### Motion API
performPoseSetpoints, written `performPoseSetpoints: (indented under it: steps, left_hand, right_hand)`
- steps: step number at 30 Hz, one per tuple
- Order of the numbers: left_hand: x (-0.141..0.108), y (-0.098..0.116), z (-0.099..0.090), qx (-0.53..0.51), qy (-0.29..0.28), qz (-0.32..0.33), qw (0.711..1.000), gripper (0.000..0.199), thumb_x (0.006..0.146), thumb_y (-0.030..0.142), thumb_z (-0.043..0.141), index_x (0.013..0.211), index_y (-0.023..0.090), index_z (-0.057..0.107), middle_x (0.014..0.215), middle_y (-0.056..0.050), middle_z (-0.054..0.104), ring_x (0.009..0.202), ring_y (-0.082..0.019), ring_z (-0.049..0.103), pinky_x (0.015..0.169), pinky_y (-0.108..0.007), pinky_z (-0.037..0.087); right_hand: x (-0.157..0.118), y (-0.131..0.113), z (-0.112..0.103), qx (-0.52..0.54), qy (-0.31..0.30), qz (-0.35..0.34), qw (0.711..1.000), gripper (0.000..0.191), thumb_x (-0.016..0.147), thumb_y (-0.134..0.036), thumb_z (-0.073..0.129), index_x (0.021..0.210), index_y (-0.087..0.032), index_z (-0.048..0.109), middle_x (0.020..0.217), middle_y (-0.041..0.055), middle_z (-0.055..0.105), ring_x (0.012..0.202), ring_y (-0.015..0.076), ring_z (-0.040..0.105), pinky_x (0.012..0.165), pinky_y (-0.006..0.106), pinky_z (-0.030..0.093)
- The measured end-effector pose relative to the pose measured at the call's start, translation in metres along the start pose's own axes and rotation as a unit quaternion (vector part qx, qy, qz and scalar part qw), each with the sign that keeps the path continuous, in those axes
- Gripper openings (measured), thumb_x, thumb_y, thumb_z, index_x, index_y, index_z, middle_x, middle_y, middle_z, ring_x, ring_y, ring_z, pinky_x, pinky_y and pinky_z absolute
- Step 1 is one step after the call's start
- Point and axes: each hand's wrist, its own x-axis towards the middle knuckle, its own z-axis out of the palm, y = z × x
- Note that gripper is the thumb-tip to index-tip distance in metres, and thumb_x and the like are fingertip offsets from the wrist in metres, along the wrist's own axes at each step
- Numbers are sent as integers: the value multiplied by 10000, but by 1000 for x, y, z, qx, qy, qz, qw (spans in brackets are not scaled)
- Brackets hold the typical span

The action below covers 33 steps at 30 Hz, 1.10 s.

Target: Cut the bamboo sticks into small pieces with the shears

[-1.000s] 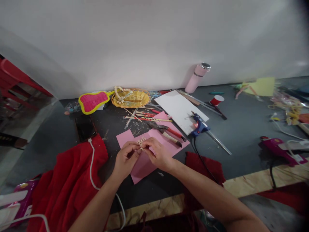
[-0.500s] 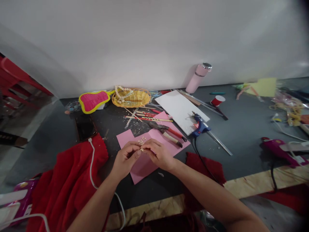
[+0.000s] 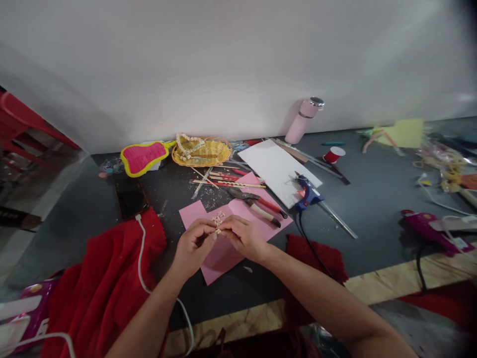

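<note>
Over a folded sheet of pink paper (image 3: pixel 219 258), my left hand (image 3: pixel 196 243) and my right hand (image 3: pixel 244 236) meet at the fingertips. Both are closed in a pinch around a small pale piece (image 3: pixel 218 231), which looks like a short cut bit of stick. Just beyond the fingers, several similar pale pieces (image 3: pixel 218 218) lie in a little heap on the paper. Pliers with red and whitish handles (image 3: pixel 266 211) rest on the paper, to the right of and beyond my right hand. The fingers partly cover the piece between them.
Farther back are thin sticks (image 3: pixel 227 183), a yellow basket (image 3: pixel 219 151) and a white board (image 3: pixel 276 169). A blue glue gun (image 3: pixel 308 194) lies right, its cord trailing toward me. A pink bottle (image 3: pixel 301 122) stands by the wall. Left are a phone (image 3: pixel 131 199) and red cloth (image 3: pixel 112 263).
Both hands stay pinched together in nearly the same spot, with only slight finger movement. The whole view has shifted very slightly.
</note>
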Motion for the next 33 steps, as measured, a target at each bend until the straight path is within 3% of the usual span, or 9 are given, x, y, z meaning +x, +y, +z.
performPoseSetpoints:
  steps: [33]
  left_hand:
    - [-1, -2, -2, 24, -4, 18, 1000, 109, 837, 233, 571, 811, 186, 666, 882, -70, 656, 834, -180, 623, 742, -287, 487]
  right_hand:
    - [-3, 1, 3, -7, -22, 21, 1000, 99, 925, -240, 462, 891, -202, 547, 796, 42, 627, 714, 145, 597, 665, 261, 501]
